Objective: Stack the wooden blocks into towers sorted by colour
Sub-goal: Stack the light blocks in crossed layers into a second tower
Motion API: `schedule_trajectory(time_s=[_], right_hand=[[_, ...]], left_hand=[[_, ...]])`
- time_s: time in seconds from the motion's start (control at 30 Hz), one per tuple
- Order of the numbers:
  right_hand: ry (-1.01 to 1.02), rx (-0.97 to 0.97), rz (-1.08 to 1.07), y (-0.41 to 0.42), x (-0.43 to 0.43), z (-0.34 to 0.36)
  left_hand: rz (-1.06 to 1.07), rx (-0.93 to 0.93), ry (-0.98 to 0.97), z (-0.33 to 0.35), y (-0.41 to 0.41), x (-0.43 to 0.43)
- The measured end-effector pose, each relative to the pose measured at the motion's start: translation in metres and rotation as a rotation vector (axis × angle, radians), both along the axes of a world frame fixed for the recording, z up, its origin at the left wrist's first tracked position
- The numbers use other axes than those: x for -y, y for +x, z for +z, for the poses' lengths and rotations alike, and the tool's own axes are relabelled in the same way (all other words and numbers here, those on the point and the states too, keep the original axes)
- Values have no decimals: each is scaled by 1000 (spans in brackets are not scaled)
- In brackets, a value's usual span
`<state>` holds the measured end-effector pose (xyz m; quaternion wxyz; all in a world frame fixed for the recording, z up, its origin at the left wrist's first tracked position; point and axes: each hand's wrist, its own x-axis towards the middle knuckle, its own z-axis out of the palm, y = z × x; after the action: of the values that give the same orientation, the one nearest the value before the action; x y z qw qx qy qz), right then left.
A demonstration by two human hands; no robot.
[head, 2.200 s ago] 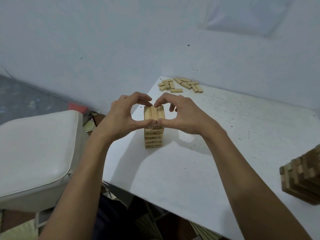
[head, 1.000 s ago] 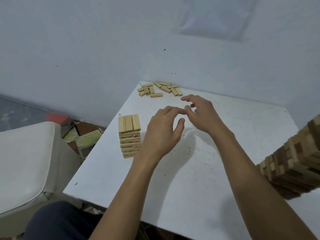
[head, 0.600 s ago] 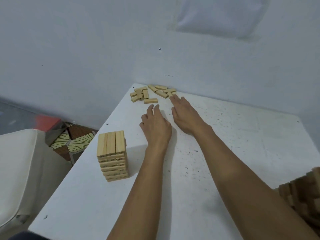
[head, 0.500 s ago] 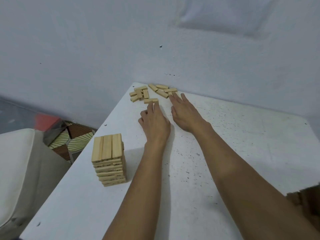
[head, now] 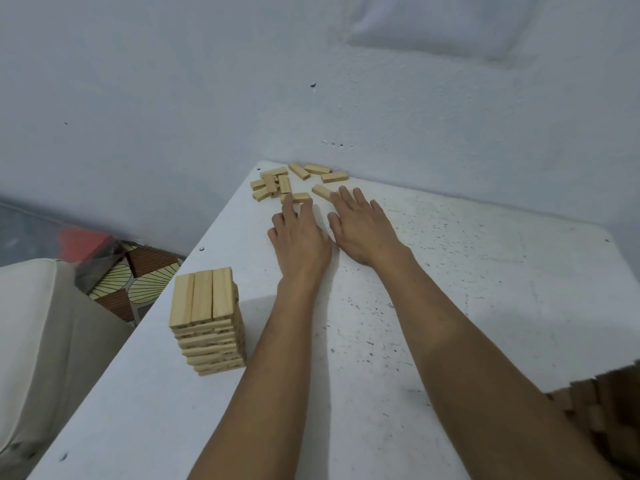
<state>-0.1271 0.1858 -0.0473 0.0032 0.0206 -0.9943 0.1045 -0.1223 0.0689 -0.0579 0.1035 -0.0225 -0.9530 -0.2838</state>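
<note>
Off the left edge of the white speckled table (head: 485, 271), a cream padded seat (head: 34, 323) is seen. Close to that left edge a tower of pale rectangular wooden blocks (head: 207, 320) is stood. Its top layer of three is laid side by side and crosswise to the layer beneath, presumably so that each layer is steadied by the next. At the far left corner, against the wall, a scatter of loose pale wooden blocks (head: 273, 183) is left lying flat, well apart from the tower. These are judged to be the supply not yet stacked. The left hand (head: 301, 237) is laid palm down just short of the scatter, fingers straight and slightly parted, two fingertips set on the nearest pale block (head: 299, 196), likely so that it can be drawn back. Just beside it the right hand (head: 363, 230) is held flat likewise, fingers straight and a little spread, tips touching a slanted pale block (head: 322, 192). Nothing is pinched by either hand. At the near right edge a blurred stack of darker brown blocks (head: 606, 410) is partly cut off
</note>
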Motion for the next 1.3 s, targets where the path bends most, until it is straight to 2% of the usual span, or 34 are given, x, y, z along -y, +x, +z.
schedule_trajectory(time_s=[0.23,0.53,0.67,0.93,1.0,1.07,1.13,1.3], right_hand=[[-32,-16,-43,87,-1,-6],[-175,-59,-9,200,9,-8],[-281,-110,-4,233,3,-10],[-469,-266,81,255,-3,1],[-437,-334,11,260,-2,0],[-320,-373,-85,262,-1,0],[-284,-349,-132,264,-1,2],[-365,-222,-107,263,-3,2]], left_hand=[[-145,43,46,3,31,8],[-434,-12,123,-12,115,21],[-546,-4,101,-13,143,32],[-789,114,41,8,165,46],[-815,130,23,12,167,46],[-836,138,-15,14,167,46],[-854,151,-56,15,165,46],[-903,154,-184,18,163,45]])
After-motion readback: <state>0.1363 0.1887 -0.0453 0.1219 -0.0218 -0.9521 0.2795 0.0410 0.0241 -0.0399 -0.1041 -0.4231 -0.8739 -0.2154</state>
